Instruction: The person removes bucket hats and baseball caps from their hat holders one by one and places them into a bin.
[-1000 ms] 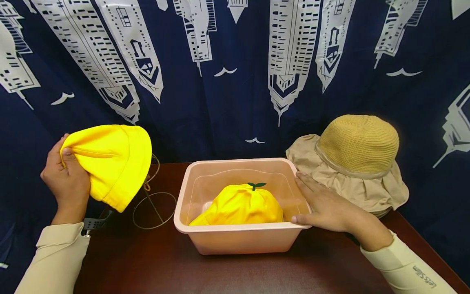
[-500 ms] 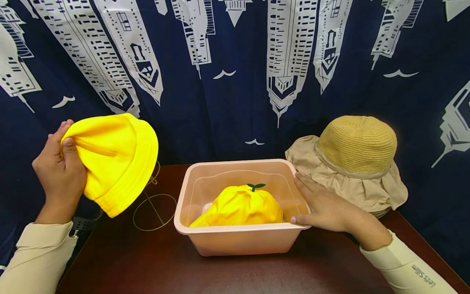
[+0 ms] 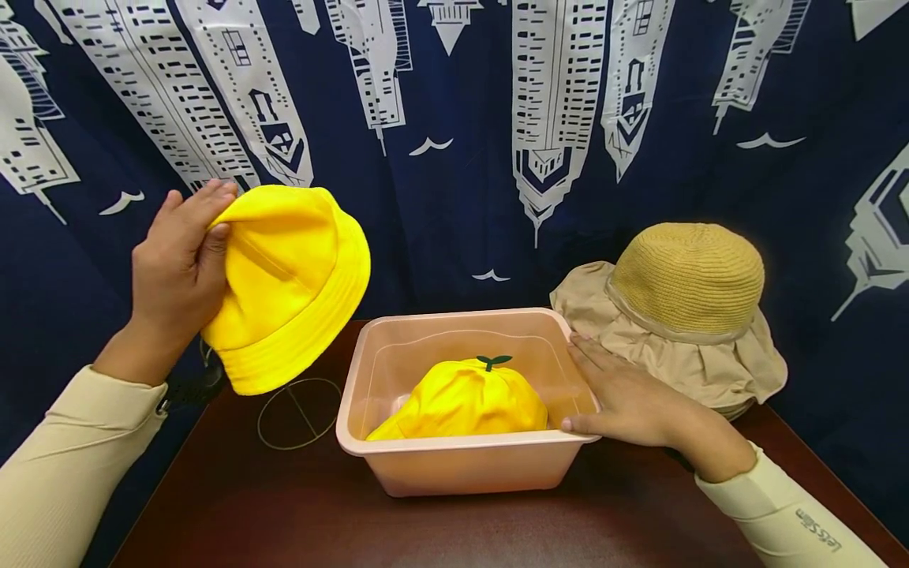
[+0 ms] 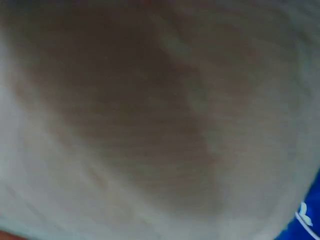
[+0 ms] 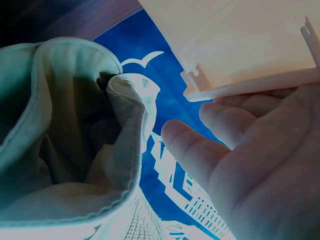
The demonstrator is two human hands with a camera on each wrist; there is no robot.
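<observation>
In the head view my left hand point(image 3: 181, 276) pinches a plain yellow bucket hat point(image 3: 294, 292) by its crown, thumb on the near side. The hat hangs in the air at the left, its brim toward the right. My right hand point(image 3: 632, 394) rests on the right rim of a pink plastic basin point(image 3: 472, 471), fingers extended. A second yellow hat point(image 3: 461, 406) with a green sprout on top lies in the basin. The right wrist view shows the right hand's fingers against the basin's rim point(image 5: 250, 86). A blurred pale surface almost fills the left wrist view.
A straw sun hat point(image 3: 689, 284) with a pleated beige brim stands right of the basin, close to my right hand. Left of the basin is a thin wire stand point(image 3: 298, 448), partly hidden by the held hat. Behind the brown table point(image 3: 497, 532) hangs a navy curtain point(image 3: 454, 229).
My left hand has moved up and to the right with the yellow bucket hat, after a slight leftward shift at first. The right hand and the basin have stayed in place.
</observation>
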